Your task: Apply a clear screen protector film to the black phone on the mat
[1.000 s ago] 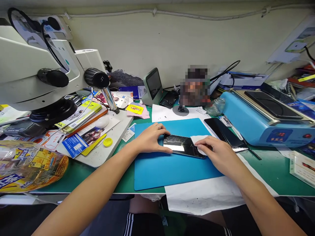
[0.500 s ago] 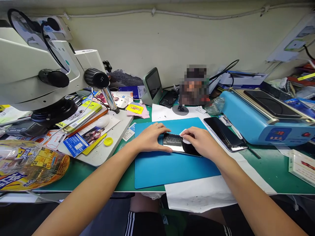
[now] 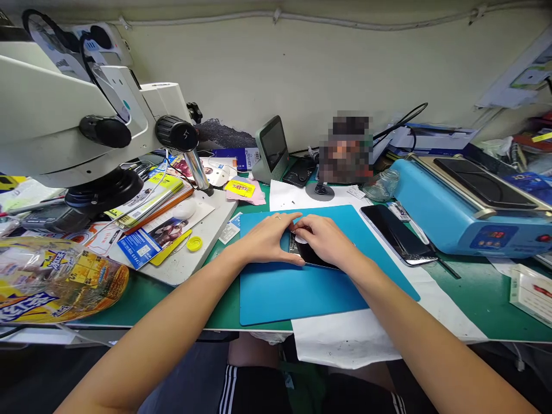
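A dark, glossy smartphone (image 3: 317, 257) lies flat on the blue mat (image 3: 276, 296), its left end between the thumb and fingers of my left hand (image 3: 269, 238). The thumb rests along the near edge and the fingers are at the far edge. My right hand (image 3: 328, 238) is closed in a pinch on a small white wipe (image 3: 301, 239), pressed on the phone's surface near its left end. Most of the phone's right part is hidden under the right hand.
Another phone (image 3: 394, 233) with a cracked corner lies right of the mat, near a blue heating machine (image 3: 448, 221). A microscope (image 3: 99, 138) stands at left above booklets and a yellow cap (image 3: 194, 244). A plastic snack package (image 3: 64, 282) sits at the front left.
My right hand has slid left along the phone with the wipe, close to my left hand. The left hand keeps its place at the phone's end. The view has shifted slightly.
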Available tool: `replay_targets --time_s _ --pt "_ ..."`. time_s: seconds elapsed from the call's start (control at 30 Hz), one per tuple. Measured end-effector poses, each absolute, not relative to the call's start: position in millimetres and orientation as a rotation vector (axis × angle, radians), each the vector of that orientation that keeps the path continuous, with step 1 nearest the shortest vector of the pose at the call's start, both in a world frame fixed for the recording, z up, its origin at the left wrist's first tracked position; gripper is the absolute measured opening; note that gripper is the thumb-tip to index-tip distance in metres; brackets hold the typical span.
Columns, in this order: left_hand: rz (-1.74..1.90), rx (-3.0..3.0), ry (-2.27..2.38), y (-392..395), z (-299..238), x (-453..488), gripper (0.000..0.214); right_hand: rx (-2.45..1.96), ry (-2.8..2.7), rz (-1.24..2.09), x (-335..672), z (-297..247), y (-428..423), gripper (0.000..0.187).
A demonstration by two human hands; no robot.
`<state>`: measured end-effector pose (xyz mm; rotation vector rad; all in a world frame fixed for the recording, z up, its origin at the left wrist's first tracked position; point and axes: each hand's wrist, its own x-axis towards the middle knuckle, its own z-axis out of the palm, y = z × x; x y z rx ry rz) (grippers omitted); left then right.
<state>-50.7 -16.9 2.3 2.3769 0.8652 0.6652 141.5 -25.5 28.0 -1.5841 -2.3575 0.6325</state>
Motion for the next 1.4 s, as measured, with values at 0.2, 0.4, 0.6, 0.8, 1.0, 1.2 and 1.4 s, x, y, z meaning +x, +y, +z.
replay_targets --time_s 0.2,0.4,0.6,0.8,1.0,1.2,1.4 --pt "0.620 2.373 0.898 -17.8 2.3 -51.4 0.097 -1.614 -2.306 0.617 169.0 30.4 -31.4 0.019" --pt "0.593 2.376 0.892 -17.2 2.1 -52.2 0.098 -1.675 -2.214 0.559 203.2 31.0 -43.3 0.024" --pt "0.596 2.411 0.876 -16.8 1.7 -52.4 0.087 -1.684 -2.167 0.524 210.6 28.7 -52.3 0.025" --pt "0.612 2.445 0.839 -16.2 1.5 -51.8 0.066 -1.588 -2.225 0.589 183.4 26.8 -62.1 0.025" --pt "0.603 2.458 0.813 -16.5 -0.9 -53.0 0.070 -1.471 -2.278 0.621 154.6 24.5 -76.8 0.025" --pt "0.573 2.454 0.840 -18.7 1.9 -53.0 0.071 -1.468 -2.274 0.638 182.1 26.1 -94.2 0.025" --pt "0.573 2.436 0.867 -20.5 4.0 -52.2 0.069 -1.573 -2.204 0.616 228.0 29.8 -109.0 0.029"
